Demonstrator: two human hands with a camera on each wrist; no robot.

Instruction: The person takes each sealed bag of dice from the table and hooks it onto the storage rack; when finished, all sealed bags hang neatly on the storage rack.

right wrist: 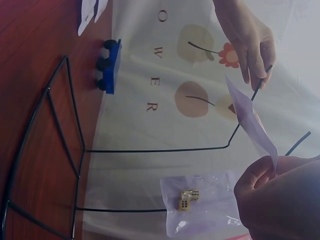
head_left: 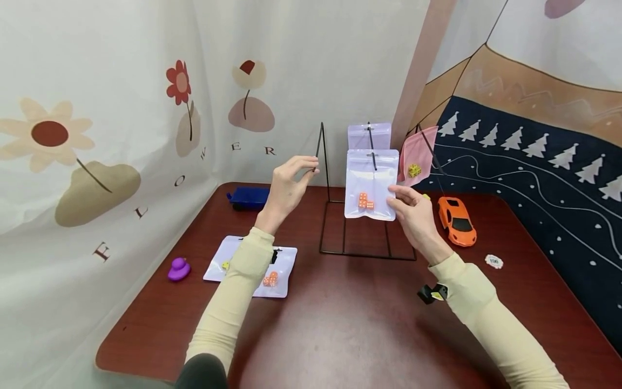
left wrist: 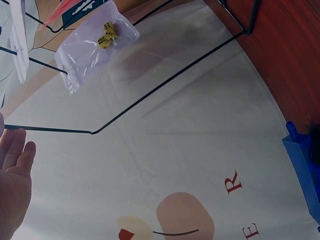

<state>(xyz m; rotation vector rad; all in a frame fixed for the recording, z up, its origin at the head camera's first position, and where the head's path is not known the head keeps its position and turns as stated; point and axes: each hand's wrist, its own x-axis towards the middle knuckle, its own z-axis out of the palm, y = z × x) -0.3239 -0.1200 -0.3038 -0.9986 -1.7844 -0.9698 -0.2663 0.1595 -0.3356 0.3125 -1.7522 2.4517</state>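
Observation:
My left hand (head_left: 290,181) pinches the tip of the left prong of a black wire rack (head_left: 367,256). That prong has no bag on it. My right hand (head_left: 413,213) holds the lower right edge of a clear lilac zip bag (head_left: 359,178) with several orange dice (head_left: 363,201) inside. The bag hangs at the middle prong (head_left: 373,160), whose tip pokes out in front of it. Behind it hangs another lilac bag (head_left: 357,139), with yellow dice (left wrist: 107,35) seen in the left wrist view. A pink bag (head_left: 421,154) with yellow dice hangs on the right prong.
Two lilac bags (head_left: 286,259) lie on the table's left side, partly under my left forearm. Near them are a purple duck (head_left: 179,269) and a blue toy cart (head_left: 249,198). To the right are an orange toy car (head_left: 457,222) and a white chip (head_left: 494,261). Printed cloth hangs behind.

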